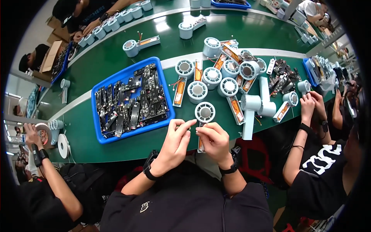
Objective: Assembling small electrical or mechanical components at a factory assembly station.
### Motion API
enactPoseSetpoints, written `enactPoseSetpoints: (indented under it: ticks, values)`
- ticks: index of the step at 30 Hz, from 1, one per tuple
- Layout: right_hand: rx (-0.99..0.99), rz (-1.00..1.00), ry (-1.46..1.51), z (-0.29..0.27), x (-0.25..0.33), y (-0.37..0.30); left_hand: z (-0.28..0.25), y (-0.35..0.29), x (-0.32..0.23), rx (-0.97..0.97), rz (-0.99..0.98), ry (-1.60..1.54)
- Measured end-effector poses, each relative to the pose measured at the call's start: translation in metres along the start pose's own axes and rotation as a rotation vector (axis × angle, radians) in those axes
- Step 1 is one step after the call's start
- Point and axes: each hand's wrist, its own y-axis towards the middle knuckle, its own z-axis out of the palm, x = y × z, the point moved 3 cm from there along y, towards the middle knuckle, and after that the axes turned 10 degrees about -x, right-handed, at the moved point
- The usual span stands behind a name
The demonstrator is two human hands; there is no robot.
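Observation:
A light-blue handheld fan (205, 112) lies in front of me at the table's near side, its round grille up and its open handle toward me. Over that handle, my left hand (174, 144) is closed, its thumb and fingers drawn together. My right hand (215, 142) pinches close beside it, fingertips near the top of the handle. Whatever either hand pinches is too small to make out, and the hands hide much of the handle. Just beyond, several more fans (197, 92) lie with orange cells (179, 92) showing in their open handles.
To the left, a blue tray (101, 136) holds many dark circuit boards (133, 101). Loose boards (284, 77) are heaped at the right, near a co-worker's hands (309, 104). Farther back, a green conveyor belt (166, 44) carries spaced-out fans. A white tape roll (63, 146) stands at the left edge.

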Motion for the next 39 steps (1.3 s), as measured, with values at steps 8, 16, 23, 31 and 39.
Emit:
enactPoseSetpoints:
  ticks: [8, 16, 23, 31, 39]
  values:
    - [-0.055, -0.078, 0.002, 0.004, -0.004, -0.002, 0.010, -0.008, 0.004, 0.081, -0.197, -0.249]
    - [-0.070, -0.016, 0.031, 0.001, -0.002, -0.002, 0.005, -0.002, 0.003, 0.034, -0.079, -0.238]
    - [-0.029, -0.181, -0.220, 0.002, 0.010, 0.003, 0.001, 0.002, 0.004, 0.087, 0.005, -0.029]
    - [0.088, -0.063, -0.046, -0.003, 0.004, 0.012, -0.009, 0.015, -0.002, 0.206, -0.151, -0.234]
    - [-0.009, -0.079, -0.041, -0.003, -0.005, 0.005, -0.008, 0.018, -0.007, 0.323, -0.145, -0.124]
